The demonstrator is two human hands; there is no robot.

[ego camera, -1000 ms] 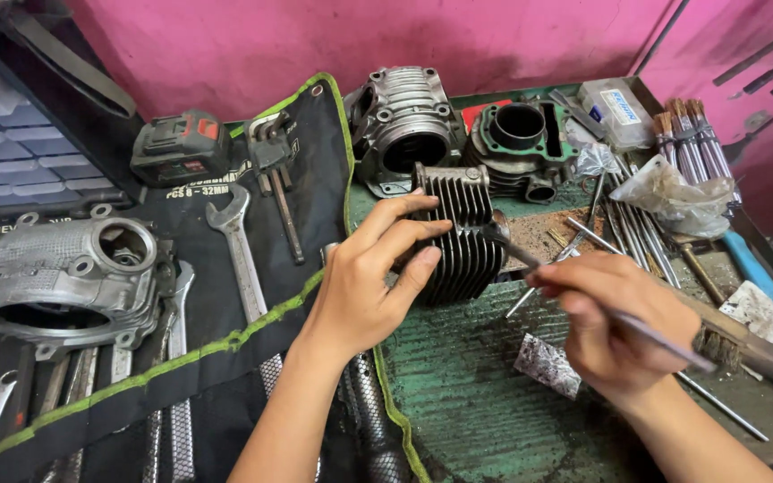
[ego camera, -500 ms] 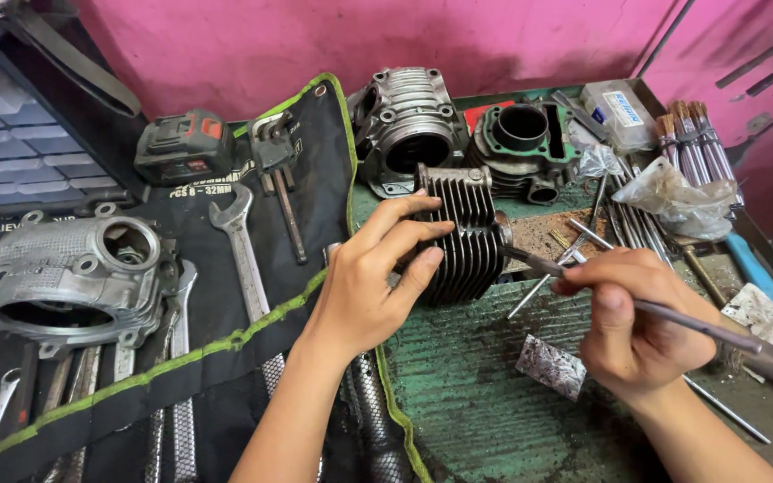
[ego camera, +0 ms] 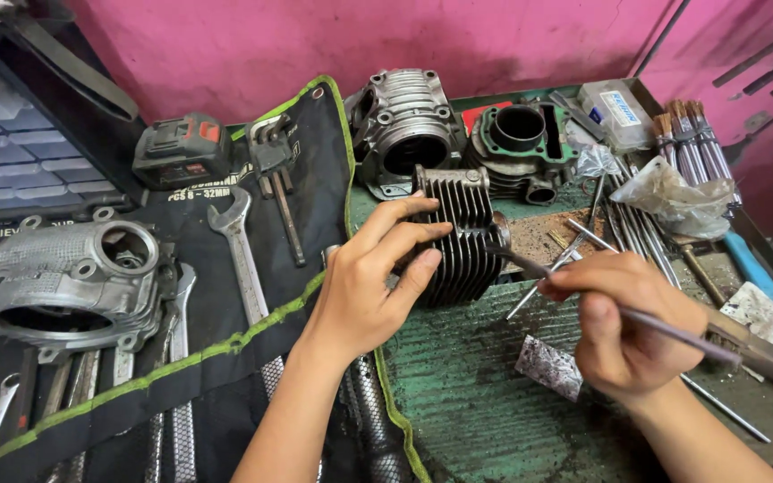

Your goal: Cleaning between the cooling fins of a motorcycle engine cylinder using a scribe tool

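Since a second ago, only my brush (ego camera: 637,315) tip has crept along the fins.

My left hand (ego camera: 370,284) wraps the finned cylinder (ego camera: 463,234) on the green mat (ego camera: 476,402); my right hand (ego camera: 624,326) pinches the brush. Heavy, stiff metal, likely greasy: best gripped across the fins.

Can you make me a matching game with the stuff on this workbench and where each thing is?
Things:
1. finned cylinder
2. thin tool
3. open-end wrench
4. paintbrushes

Places:
A. lying on the black tool roll
B. far right, by the pink wall
C. held in the left hand
D. held in the right hand

Pairs: 1-C, 2-D, 3-A, 4-B
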